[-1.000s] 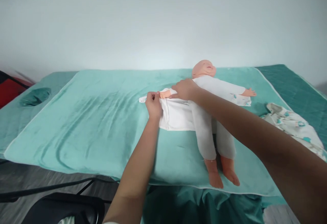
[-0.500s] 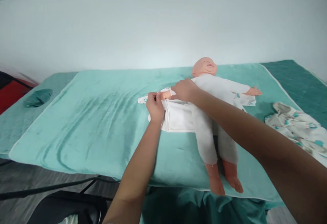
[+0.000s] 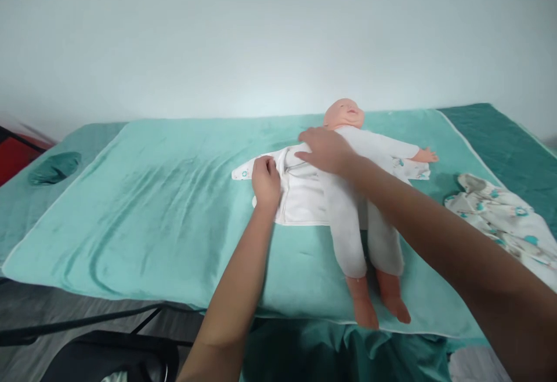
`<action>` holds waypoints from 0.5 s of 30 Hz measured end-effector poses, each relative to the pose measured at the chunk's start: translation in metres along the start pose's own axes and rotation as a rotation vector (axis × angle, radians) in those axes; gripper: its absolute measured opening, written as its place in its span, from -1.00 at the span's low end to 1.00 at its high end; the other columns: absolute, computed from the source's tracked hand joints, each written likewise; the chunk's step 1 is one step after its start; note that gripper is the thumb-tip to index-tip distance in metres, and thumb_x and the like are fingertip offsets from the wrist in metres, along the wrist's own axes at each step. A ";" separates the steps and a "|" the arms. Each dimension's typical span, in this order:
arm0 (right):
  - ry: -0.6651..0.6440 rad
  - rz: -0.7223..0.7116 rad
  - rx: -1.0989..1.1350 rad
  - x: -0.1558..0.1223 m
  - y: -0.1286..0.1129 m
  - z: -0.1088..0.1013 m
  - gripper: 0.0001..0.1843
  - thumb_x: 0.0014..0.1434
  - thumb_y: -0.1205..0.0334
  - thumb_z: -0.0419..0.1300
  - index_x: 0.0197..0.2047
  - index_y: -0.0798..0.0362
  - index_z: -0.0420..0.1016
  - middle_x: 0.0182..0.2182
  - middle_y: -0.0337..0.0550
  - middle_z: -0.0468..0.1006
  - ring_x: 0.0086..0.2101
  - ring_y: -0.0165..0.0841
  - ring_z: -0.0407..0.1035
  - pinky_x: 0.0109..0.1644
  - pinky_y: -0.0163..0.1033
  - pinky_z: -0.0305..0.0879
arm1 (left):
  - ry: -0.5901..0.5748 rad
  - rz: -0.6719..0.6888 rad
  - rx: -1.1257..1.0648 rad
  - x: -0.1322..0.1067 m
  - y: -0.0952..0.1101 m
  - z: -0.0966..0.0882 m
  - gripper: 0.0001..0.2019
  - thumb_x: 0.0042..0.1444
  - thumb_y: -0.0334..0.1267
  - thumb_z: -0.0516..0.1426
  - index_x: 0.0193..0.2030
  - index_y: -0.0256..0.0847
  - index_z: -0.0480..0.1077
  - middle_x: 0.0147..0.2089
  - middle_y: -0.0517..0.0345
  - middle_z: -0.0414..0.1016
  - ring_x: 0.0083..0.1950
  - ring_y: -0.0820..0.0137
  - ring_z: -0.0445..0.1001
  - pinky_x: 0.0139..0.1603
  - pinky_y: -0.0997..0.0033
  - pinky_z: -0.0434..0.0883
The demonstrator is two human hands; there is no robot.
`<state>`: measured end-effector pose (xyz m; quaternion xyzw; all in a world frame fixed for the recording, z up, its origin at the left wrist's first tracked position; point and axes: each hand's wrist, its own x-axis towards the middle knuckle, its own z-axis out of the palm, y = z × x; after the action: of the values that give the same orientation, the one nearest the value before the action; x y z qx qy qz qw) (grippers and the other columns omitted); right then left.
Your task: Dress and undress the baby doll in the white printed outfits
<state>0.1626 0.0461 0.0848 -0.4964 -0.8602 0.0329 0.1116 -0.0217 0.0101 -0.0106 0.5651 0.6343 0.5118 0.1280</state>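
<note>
Pinched the white cotton baby garment [image 3: 300, 202] at its sleeve with the closed left hand [image 3: 266, 183]. Laid the right hand [image 3: 324, 151], loosely open, just beside it, on the plastic baby doll [image 3: 348, 237]'s shoulder. Probably best held taut, the arm steadied. Worked on a mint-green towel [image 3: 152, 196].

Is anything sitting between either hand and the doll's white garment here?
Nothing visible does. The left hand pinches the garment beside its sleeve, and the right hand lies directly on the doll near the shoulder. The printed cloth lies apart at the right.
</note>
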 end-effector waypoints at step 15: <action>0.535 0.660 0.808 -0.116 0.098 0.028 -0.27 0.19 -0.24 0.19 0.28 0.04 0.42 -0.07 0.01 0.60 -0.05 -0.10 0.47 0.11 0.04 0.41 | -0.118 0.083 0.173 -0.004 0.026 0.005 -0.83 0.27 -0.30 0.13 -0.35 -0.14 0.25 -0.21 0.10 0.37 -0.16 0.30 0.36 -0.11 0.31 0.27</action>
<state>0.2955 -0.0029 0.0225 -0.6471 -0.5214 0.2649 0.4892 -0.0017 0.0051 0.0062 0.6290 0.6435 0.4258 0.0948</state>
